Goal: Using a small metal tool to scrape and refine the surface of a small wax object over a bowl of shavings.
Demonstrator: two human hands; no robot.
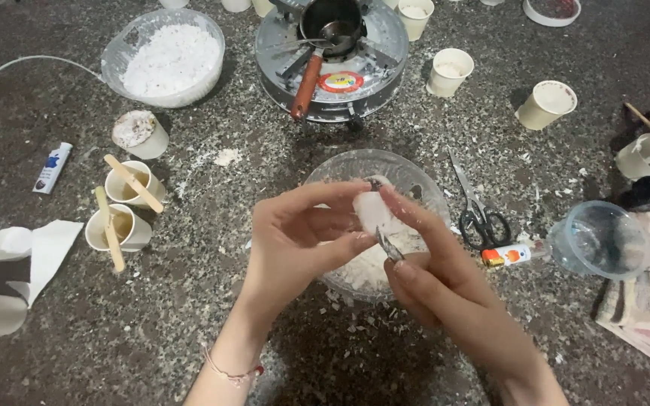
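Left hand (302,237) pinches a white lump (374,214) above the clear bowl (423,180) on my counter (189,316); right hand (434,274) grips a small metal blade (387,244) (its long axis slants, tip up-left into the lump). Beside the bowl's right rim I see black-handled scissors (479,218), points away from me.

Black-handled scissors (477,214) lie right of a round stove (332,64) with a small pot (332,22).
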